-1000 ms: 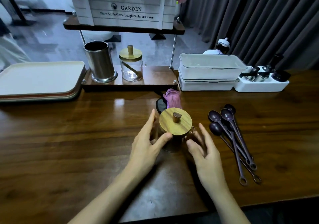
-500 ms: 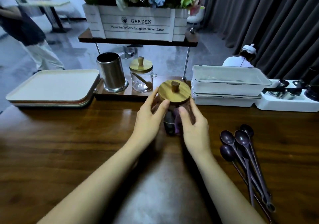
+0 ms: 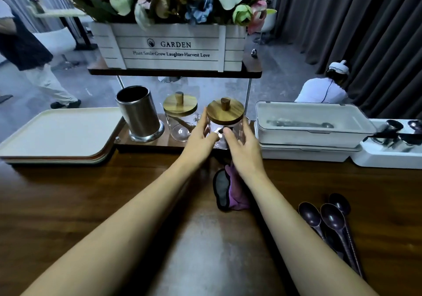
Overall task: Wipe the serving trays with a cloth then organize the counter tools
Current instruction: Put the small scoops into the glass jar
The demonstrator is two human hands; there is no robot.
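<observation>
- Glass jar (image 3: 225, 113): we held it with our left hand (image 3: 198, 141) and right hand (image 3: 245, 149), fingers curved round its sides.
- Second jar (image 3: 180, 110) stood at its 9 o'clock.

Setting: café-style service counter. Evidence: stacked serving trays (image 3: 57, 133), lidded cutlery boxes (image 3: 312, 124), steel utensil holder (image 3: 139, 113), GARDEN flower crate (image 3: 171, 46), wooden countertop (image 3: 91, 204).

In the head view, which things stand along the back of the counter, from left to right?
trays → steel cup → lidded jar → held jar → white box → white holder
</observation>
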